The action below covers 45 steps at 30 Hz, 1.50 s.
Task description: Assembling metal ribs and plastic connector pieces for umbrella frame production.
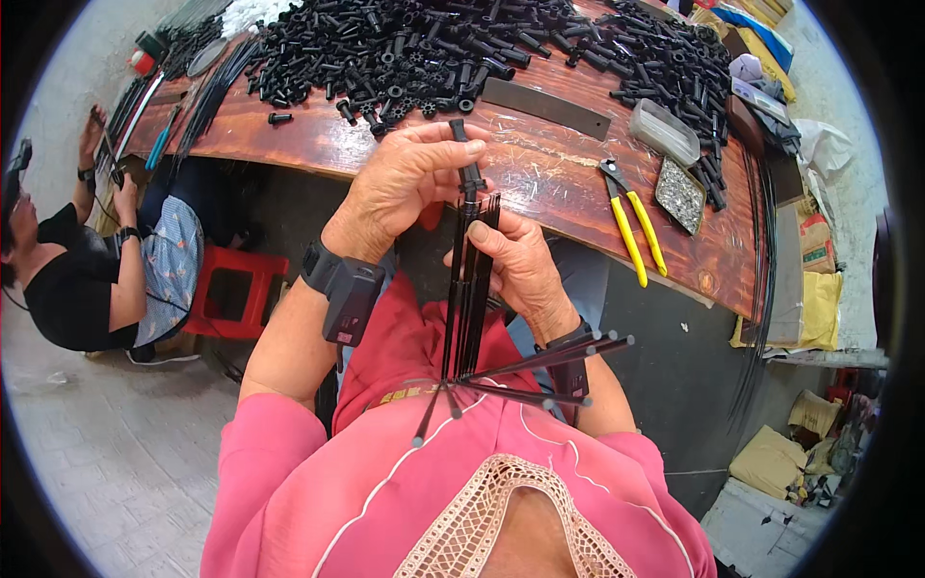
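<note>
Between the thumb and fingers of my left hand (400, 183) is a black plastic tubular part (470, 177), held upright over the table's near edge. My right hand (520, 258) is closed around a bundle of thin black rods (465, 323). The rods' upper ends stand just below and beside the tubular part, and one rod seems to run up into it; the fingers partly hide the joint. Lower down, the rods fan out in front of my pink top, with round greyish tips.
A heap of black plastic parts (414, 48) covers the far wooden table (540, 178). Nearby lie a flat metal bar (545, 108), yellow-handled pliers (636, 226), a clear plastic box (665, 132) and a tray of small metal bits (680, 197). A co-worker (87, 260) sits left by a red stool (236, 289).
</note>
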Each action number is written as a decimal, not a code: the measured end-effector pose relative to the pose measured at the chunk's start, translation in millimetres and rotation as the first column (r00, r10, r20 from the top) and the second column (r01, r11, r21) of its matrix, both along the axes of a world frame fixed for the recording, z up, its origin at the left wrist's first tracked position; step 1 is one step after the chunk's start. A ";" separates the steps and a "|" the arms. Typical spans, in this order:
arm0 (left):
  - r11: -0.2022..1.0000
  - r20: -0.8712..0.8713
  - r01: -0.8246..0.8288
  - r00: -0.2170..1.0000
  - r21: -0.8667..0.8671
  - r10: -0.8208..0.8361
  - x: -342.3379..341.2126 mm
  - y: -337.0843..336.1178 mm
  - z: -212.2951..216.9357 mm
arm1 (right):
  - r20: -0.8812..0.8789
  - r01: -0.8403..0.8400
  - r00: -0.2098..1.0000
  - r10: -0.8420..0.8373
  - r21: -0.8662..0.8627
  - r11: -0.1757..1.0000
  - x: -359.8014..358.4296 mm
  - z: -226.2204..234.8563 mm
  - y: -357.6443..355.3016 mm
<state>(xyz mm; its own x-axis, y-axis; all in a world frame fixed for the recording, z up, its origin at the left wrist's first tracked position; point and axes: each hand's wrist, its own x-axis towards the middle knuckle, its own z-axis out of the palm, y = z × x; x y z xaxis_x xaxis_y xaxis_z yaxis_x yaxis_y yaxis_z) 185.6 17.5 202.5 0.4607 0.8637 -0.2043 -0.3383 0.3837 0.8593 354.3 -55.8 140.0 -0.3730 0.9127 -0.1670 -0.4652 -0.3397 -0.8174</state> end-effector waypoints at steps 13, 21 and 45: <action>0.970 -0.224 0.026 0.974 0.241 0.030 -8.1 -2.5 7.0 | 0.013 0.000 1.000 0.000 0.024 1.000 -2.7 2.9 7.3; 0.976 -0.122 0.067 0.992 0.208 -0.042 -11.3 -6.3 6.3 | 0.005 -0.009 1.000 0.008 0.019 1.000 -0.4 -2.5 8.0; 0.945 0.109 0.227 0.960 0.236 -0.258 -17.6 7.9 -9.0 | 0.049 -0.013 0.999 0.010 0.060 0.998 1.5 0.9 8.2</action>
<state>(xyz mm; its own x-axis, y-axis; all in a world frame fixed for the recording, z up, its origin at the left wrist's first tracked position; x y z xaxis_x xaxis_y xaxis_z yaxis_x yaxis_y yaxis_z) 168.1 25.5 193.5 0.6717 0.7386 0.0572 -0.3787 0.2760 0.8834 355.8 -47.6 140.9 -0.3761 0.9175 -0.1296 -0.4208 -0.2938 -0.8583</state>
